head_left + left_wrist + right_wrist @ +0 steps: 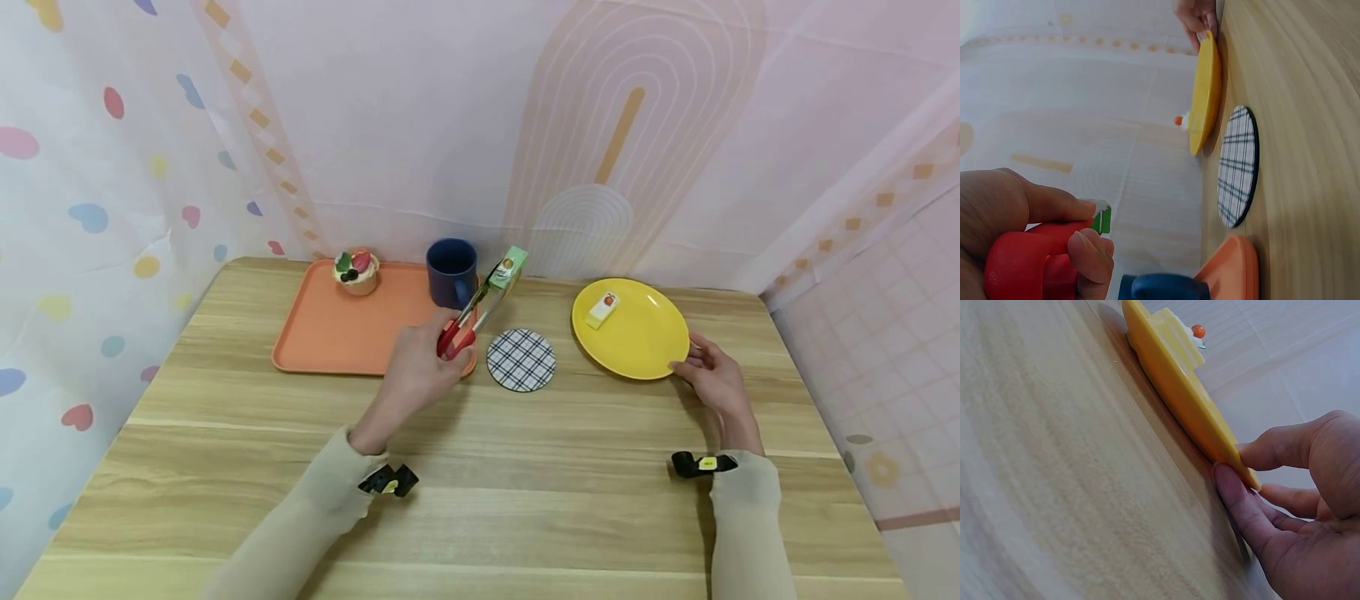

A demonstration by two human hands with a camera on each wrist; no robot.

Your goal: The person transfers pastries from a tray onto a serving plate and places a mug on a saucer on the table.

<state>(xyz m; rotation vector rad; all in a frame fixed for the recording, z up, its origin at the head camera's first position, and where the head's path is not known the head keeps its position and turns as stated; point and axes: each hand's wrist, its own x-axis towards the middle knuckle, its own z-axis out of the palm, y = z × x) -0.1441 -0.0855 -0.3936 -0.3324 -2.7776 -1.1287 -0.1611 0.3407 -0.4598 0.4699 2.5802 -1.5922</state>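
Note:
My left hand [420, 367] grips red-handled tongs [459, 335] above the right end of the orange tray. Between the tongs' tips is a small green cake slice [508, 267] with a topping, held up beside the blue mug. At the right, my right hand [711, 377] pinches the rim of a yellow plate [637, 342], thumb on one side and fingers on the other, as the right wrist view shows. On that plate sits a pale yellow cake slice [1179, 339] topped with white and an orange ball. In the left wrist view the tongs' handles hide most of the green slice.
The orange tray [337, 333] carries a fruit-topped cupcake [356, 272] at its back left and a dark blue mug [452, 271] at its back right. A round plaid coaster [521, 360] lies between tray and plate. A patterned cloth [420, 125] hangs behind the wooden table.

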